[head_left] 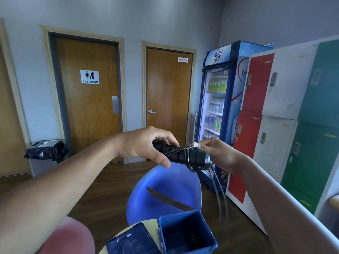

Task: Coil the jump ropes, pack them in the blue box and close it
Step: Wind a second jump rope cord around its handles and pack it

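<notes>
My left hand [145, 146] grips the black ribbed handles [181, 154] of a jump rope, held level at chest height. My right hand [218, 153] pinches the thin grey cord [191, 150] that is looped round the handles near their right end. Loose lengths of the cord [219, 191] hang down and blur below the right hand. The blue box [187, 233] stands open on a small round table [146, 221] at the bottom of the view, with something dark at its bottom. Its lid [130, 242] lies open to the left.
A blue chair [165, 184] stands just behind the table, a pink chair [71, 235] at the lower left. Lockers [286, 125] and a drinks fridge [220, 99] line the right wall. Two wooden doors and a bin [45, 150] are at the back.
</notes>
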A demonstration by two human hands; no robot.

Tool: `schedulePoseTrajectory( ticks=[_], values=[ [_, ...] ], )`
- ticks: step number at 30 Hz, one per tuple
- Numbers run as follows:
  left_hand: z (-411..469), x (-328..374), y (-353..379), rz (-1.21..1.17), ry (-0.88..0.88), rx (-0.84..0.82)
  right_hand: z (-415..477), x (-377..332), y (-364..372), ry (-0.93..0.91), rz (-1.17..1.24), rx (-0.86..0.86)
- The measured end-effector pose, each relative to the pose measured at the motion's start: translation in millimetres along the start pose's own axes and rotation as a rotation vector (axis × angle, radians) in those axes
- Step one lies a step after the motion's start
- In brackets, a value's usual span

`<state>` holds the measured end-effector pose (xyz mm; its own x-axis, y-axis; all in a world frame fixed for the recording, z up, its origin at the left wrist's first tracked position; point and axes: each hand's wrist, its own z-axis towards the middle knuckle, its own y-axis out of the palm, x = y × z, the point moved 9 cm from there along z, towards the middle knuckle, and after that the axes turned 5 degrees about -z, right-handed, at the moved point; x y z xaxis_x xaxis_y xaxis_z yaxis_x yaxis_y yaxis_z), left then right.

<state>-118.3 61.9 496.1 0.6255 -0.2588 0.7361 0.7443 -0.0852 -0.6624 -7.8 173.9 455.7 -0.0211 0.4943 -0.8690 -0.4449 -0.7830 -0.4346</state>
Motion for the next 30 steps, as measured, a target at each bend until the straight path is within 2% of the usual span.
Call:
schedulePoseTrajectory(
  ticks=[6,12,16,20,25,30],
  values=[
    [5.6,-6.3,-9.8,-0.095,0.028,0.068,1.3,1.9,6.1,0.033,0.246,0.053],
    [11.1,-12.3,-25.3,-0.379,0.049,0.165,2.7,21.4,7.1,0.001,0.402,0.225],
    [14.6,-27.6,-34.6,-0.453,-0.023,0.292,3.8,23.1,5.8,-0.101,0.289,0.376],
    [20.3,-43.0,-33.0,-0.491,-0.131,0.372,6.7,33.0,11.6,-0.019,0.183,0.415],
    [20.2,-60.8,-36.6,-0.382,-0.248,0.489,8.6,42.3,21.0,0.097,0.082,0.369],
    [19.5,-63.4,-49.9,-0.002,-0.259,0.588,8.6,39.3,25.9,0.185,-0.017,0.251]
  ],
)
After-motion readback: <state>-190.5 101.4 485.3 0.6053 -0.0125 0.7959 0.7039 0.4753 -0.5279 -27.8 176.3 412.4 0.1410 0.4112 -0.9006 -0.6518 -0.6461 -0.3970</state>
